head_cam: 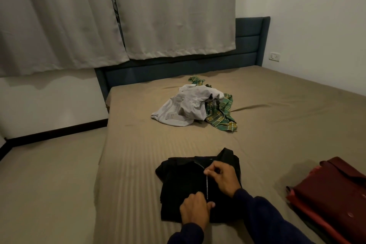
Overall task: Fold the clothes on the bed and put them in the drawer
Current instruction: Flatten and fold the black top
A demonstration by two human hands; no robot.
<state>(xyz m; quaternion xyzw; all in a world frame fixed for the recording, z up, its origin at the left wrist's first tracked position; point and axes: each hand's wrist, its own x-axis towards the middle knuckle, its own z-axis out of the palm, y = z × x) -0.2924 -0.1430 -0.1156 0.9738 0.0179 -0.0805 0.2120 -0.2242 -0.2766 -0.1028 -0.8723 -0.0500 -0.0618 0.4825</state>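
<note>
So there's one black garment [184, 186] lying near the front edge of the bed [277, 117], partly folded, with a metal zipper [207, 182] running down its middle. Both hands are working on it. The right hand [223, 178] is pinching at the upper end of the zipper with thumb and fingertips, knuckles curled, looks like it's got the pull, but that part is too small to be sure. The left hand [195, 210] is sitting lower down, at the bottom end of the zipper, fingers curled and gripping the black fabric there, thumb sticking out to the side. Both arms are wearing dark blue sleeves [263, 222].

Counting the rest of the clothes: two more loose pieces are sitting in a heap around the middle of the bed, well apart from the black one. One is a pair of light grey jeans [184, 109], crumpled, and it's lying partly on top of one green plaid shirt [221, 115] that's poking out at the right side and behind. Then over at the right edge of the bed there's a red stack [336, 194] of folded clothing, a dark maroon piece on top with a brighter red layer showing underneath; can't tell exactly how many items are in it.

Behind the bed, one dark teal headboard [249, 45] is standing against the wall, with two pale curtains [168, 12] hanging over part of it. One wall socket [274, 56] is showing to the right of the headboard.
</note>
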